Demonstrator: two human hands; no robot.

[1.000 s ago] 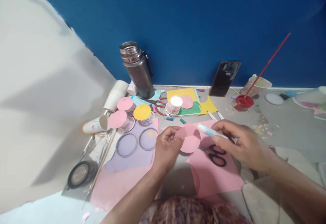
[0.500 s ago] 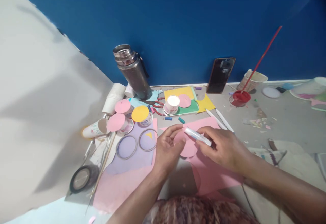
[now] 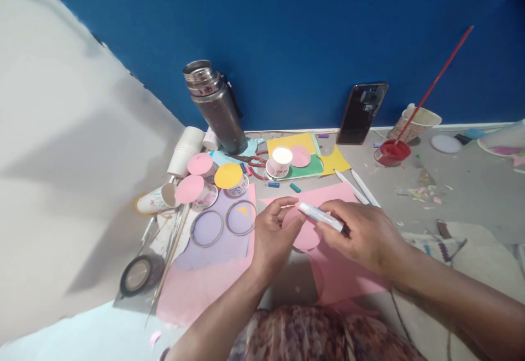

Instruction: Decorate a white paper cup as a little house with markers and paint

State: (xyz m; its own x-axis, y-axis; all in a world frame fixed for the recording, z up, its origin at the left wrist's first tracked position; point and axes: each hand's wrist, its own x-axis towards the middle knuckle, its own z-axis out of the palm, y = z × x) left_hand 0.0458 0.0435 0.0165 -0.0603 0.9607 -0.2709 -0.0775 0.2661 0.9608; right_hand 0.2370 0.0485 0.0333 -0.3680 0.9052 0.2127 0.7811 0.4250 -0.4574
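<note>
My left hand [image 3: 273, 238] holds a pink paper circle [image 3: 307, 236] by its left edge, thumb on top. In my right hand [image 3: 365, 232] is a white glue stick [image 3: 322, 217], gripped between thumb and fingers. It lies slanted over the upper part of the circle, its left end close to my left fingertips; I cannot tell whether that end touches the paper. Beneath the hands is a larger pink sheet [image 3: 353, 271] with a rounded cutout at its left edge. Left of my left hand, two thin rings [image 3: 207, 228] rest on purple paper [image 3: 200, 257].
Small paper cups [image 3: 279, 163] stand at the back, some topped with pink or yellow circles [image 3: 228, 176]. Behind them are red-handled scissors [image 3: 257, 164] and a steel flask [image 3: 217, 109]. A phone [image 3: 363, 115] leans on the wall beside a red paint pot [image 3: 392, 154]. Tape [image 3: 137, 276] lies left.
The view has tilted slightly, so the table things appear a little higher and farther right. Both hands keep nearly the same pose, the glue stick still over the pink circle.
</note>
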